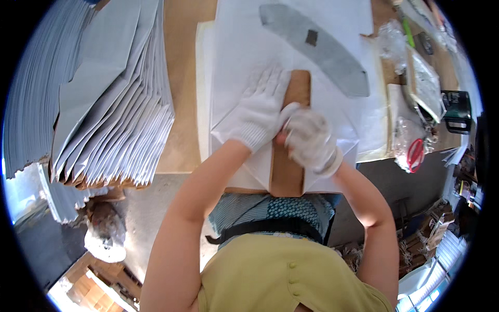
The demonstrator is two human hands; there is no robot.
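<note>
I see the wooden board [289, 156] running lengthwise away from me; my left hand [261, 106] lies flat beside it, fingers spread, right hand [311, 140] curled on it.

On the bench [182, 78], a wooden board [288, 156] lies on the paper sheet [244, 52], with stacked folded sheets [114, 104] left of it and scissors [414, 154] right.

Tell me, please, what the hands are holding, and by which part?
Neither clearly grips anything: the left hand presses flat on the white paper beside the wooden board; the right hand rests on its middle.
</note>
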